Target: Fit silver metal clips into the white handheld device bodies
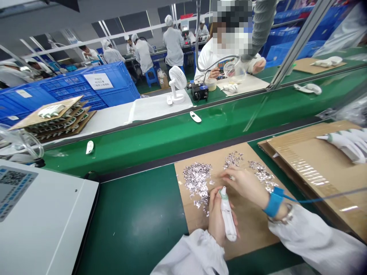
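Observation:
My left hand (217,217) is wrapped round a white thermometer-like device (228,221) with a pale green collar, its narrow tip pointing up and away from me. Just above and right of that tip is my right hand (243,185), thumb and fingers pinched together; what they hold, if anything, is too small to make out. A blue strap (274,201) with a cord circles my right wrist. Both hands are over a brown cardboard sheet (252,233). On it lie a large pile of small shiny metal pieces (197,179) at the left and smaller piles (262,173) towards the back right.
Stacked cardboard (306,160) at the right carries more white devices (349,143). A white box (43,221) stands at the left. Beyond the bench runs a green conveyor (149,139) with white parts (195,117). A person (209,57) works across it, near a small fan (177,82).

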The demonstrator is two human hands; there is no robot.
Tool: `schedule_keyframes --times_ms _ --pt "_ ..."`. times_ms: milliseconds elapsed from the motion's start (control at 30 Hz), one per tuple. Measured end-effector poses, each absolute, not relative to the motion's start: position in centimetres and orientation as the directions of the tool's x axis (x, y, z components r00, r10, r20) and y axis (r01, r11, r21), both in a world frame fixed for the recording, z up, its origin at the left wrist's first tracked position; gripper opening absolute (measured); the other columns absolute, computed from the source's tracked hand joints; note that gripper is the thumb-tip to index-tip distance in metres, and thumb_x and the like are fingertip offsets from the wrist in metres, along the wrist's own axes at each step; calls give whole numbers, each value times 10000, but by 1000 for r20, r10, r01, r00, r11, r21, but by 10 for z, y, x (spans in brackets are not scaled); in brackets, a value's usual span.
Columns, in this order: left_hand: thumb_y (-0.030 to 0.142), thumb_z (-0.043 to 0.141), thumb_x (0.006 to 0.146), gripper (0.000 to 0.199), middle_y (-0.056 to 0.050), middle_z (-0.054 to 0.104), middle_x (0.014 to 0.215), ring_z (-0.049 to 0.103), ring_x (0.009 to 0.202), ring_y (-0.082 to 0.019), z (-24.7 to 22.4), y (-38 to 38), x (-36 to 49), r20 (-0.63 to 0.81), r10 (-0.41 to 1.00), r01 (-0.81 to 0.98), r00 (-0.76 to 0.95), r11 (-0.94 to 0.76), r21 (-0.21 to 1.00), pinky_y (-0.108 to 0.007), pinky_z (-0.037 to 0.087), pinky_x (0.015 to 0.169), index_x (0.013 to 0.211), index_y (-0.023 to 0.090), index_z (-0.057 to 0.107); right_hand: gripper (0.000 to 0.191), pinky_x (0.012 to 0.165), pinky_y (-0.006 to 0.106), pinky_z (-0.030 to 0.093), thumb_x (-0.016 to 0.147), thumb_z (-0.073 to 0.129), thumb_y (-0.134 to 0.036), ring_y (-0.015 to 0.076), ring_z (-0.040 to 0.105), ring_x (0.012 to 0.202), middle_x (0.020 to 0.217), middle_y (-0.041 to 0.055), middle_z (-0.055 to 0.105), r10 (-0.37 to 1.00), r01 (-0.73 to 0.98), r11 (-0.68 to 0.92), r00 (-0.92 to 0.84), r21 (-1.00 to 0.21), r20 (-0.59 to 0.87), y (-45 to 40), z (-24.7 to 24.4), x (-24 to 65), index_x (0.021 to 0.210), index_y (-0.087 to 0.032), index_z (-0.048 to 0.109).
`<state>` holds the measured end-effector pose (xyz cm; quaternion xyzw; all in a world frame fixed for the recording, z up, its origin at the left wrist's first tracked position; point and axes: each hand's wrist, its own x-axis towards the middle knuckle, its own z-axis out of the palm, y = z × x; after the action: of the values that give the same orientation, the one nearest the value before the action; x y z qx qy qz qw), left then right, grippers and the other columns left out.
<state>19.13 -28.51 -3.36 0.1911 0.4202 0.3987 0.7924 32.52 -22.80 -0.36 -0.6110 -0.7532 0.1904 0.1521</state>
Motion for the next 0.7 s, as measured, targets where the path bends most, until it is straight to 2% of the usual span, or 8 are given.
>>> schedule_keyframes --times_ms 133,267,367,467,567,633,700 --pt "523 459 831 438 32 544 707 460 330 -87 -34 -286 191 -518 796 -472 314 604 642 -190 364 262 1191 280 400 192 717 261 462 845 546 -127 156 631 814 956 9 667 925 833 314 -377 -455 -53 -203 -8 305 884 -238 697" --pt "498 438 844 420 30 541 705 457 323 -91 -39 -287 191 -510 800 -475 315 598 646 -202 375 245 1192 269 387 185 639 261 425 788 551 -73 167 621 723 851 26 666 909 843 334 -406 -421 -91 -194 -9 296 740 -199 678" --pt "499 433 844 417 29 541 709 456 325 -92 -41 -286 191 -509 801 -480 314 597 643 -210 383 234 1190 271 383 156 637 255 409 748 565 -71 166 615 716 812 22 665 912 840 319 -398 -439 -99 -190 -9 300 699 -192 650" --pt "505 437 841 406 34 535 702 452 323 -90 -40 -285 190 -515 796 -489 319 604 630 -206 378 230 1174 276 396 131 651 257 418 751 554 -99 163 617 699 753 3 670 937 837 250 -336 -488 -96 -193 -3 310 715 -199 631" --pt "504 427 848 394 36 536 699 452 320 -92 -38 -285 191 -514 796 -508 321 602 616 -211 380 229 1172 281 397 113 652 270 447 820 522 -216 173 628 706 759 3 679 971 832 145 -224 -536 -85 -212 7 320 753 -206 612" --pt "520 407 856 401 35 543 680 446 308 -104 -38 -285 191 -506 800 -517 322 596 614 -228 377 225 1173 275 393 147 646 273 469 841 519 -309 178 637 706 740 -1 678 978 763 47 -167 -645 -126 -233 11 322 763 -215 601" --pt "538 383 865 415 41 529 612 431 292 -113 -39 -286 192 -510 797 -503 325 602 620 -226 360 236 1175 262 399 166 620 278 484 851 513 -357 176 633 634 644 -17 656 956 610 -90 -168 -787 -240 -256 10 321 785 -226 590"
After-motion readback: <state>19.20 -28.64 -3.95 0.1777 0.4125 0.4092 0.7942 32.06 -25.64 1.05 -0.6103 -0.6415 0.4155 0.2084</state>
